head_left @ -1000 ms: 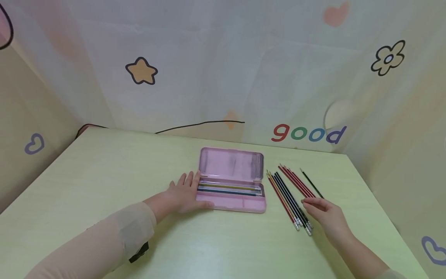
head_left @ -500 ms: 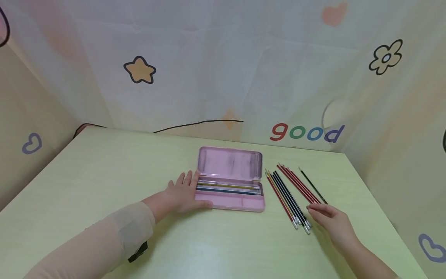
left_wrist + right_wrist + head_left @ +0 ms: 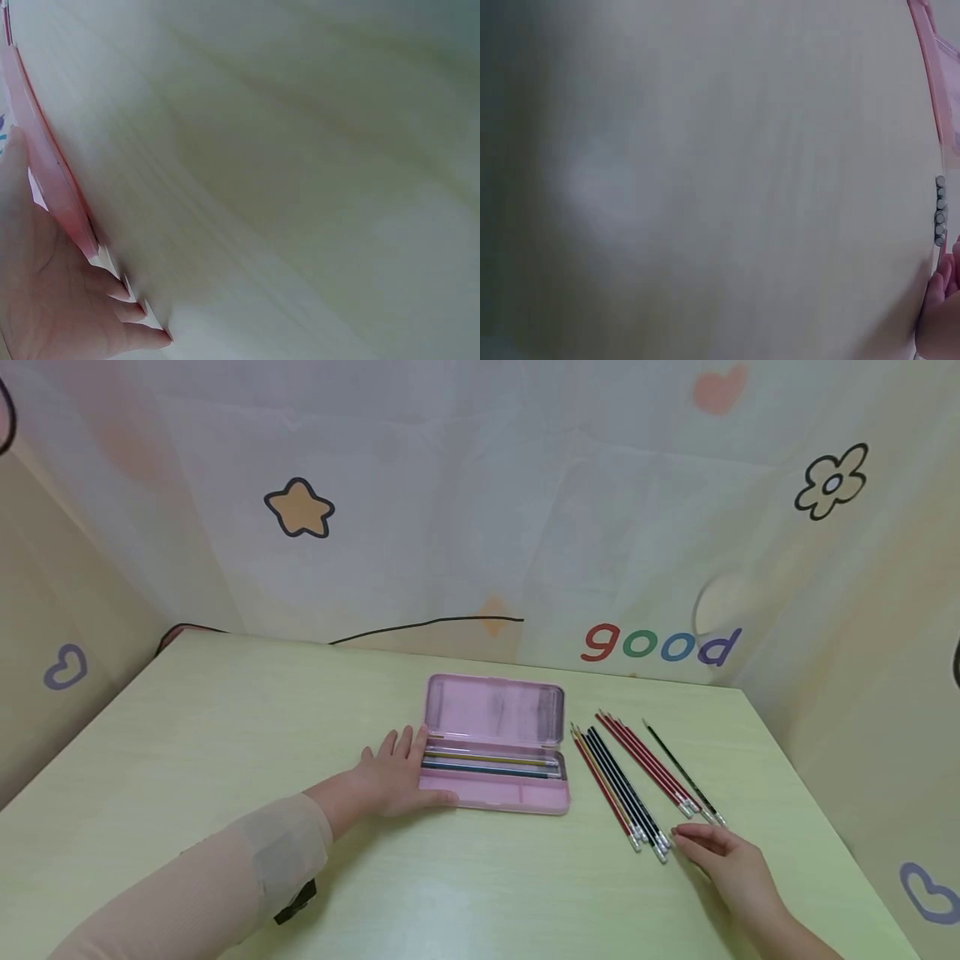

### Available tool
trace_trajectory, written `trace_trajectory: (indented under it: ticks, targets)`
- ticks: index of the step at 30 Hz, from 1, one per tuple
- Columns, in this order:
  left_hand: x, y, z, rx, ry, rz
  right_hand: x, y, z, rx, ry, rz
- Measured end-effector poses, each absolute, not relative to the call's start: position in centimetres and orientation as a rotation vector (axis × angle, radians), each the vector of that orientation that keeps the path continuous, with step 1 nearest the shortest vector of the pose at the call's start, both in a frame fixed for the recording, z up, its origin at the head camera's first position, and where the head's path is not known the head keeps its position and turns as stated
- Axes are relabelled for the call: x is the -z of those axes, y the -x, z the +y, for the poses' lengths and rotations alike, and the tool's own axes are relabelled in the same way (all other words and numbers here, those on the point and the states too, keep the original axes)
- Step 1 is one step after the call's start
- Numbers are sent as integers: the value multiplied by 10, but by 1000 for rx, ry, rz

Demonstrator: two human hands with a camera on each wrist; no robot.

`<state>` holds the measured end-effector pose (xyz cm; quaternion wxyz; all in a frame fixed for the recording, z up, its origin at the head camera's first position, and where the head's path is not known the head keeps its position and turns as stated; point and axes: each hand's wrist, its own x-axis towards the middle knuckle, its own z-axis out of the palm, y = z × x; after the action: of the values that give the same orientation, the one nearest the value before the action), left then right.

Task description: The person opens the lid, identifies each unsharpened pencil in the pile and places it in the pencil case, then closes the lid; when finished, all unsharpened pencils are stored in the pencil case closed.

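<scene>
In the head view, a pink pencil case [image 3: 495,710] lies with its lid back, a few pencils [image 3: 491,760] in its upper compartment. My left hand [image 3: 393,782] rests at the case's left end, fingers spread and thumb along the front edge; the left wrist view shows its fingertips [image 3: 154,337] on the table. My right hand [image 3: 738,868] hovers at the eraser ends, fingers loosely bent, with nothing visible in it. Just left of it lies a group of black, red and yellow pencils [image 3: 618,789]. Beyond are several red pencils [image 3: 648,760] and one dark pencil [image 3: 682,768].
Everything lies on a pale yellow-green table [image 3: 225,727]. A printed curtain [image 3: 450,527] closes off the back and both sides. In the right wrist view, silvery pencil ends [image 3: 940,210] line up near the case's edge [image 3: 934,82].
My right hand has drawn back toward the near right, uncovering the eraser ends of the red and dark pencils. The left hand and the case stay put.
</scene>
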<state>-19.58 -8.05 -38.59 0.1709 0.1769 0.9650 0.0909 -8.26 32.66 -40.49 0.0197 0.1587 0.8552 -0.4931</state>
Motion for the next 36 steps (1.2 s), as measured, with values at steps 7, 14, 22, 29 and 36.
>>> trace_trajectory:
  ticks: [7, 14, 22, 29, 36]
  targets:
    - [387, 197, -81, -264, -496, 2746, 408, 79, 322, 1601, -549, 2672]
    - [389, 197, -81, -260, -503, 2744, 413, 77, 318, 1559, -478, 2788]
    - [388, 196, -83, -278, -512, 2744, 409, 77, 313, 1420, -416, 2854]
    - [391, 199, -82, -269, -524, 2749, 404, 82, 314, 1183, -387, 2978]
    - [391, 199, -82, -276, -529, 2748, 403, 93, 321, 1110, -378, 3046]
